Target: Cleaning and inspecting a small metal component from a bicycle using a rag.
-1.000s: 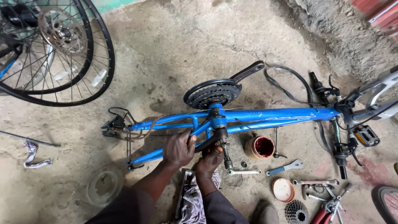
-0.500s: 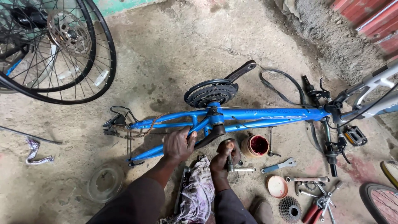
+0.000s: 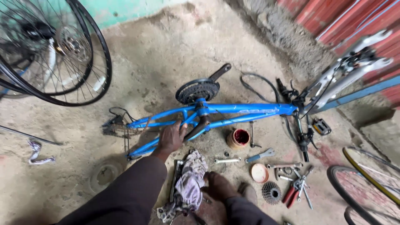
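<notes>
The blue bicycle frame [image 3: 233,110] lies flat on the rough concrete floor [image 3: 166,54], its toothed chainring [image 3: 196,91] up. The left hand [image 3: 171,137] wraps its fingers around a smooth painted stay, apparently pinning the frame steady. At five o'clock from it, the right hand [image 3: 218,186] rests curled beside a crumpled rag [image 3: 189,181]; its grasp can't be made out.

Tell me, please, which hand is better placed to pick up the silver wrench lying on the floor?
Probably the right hand: it is free, low beside the rag, nearer the wrench. The left hand grips the blue frame.
</notes>
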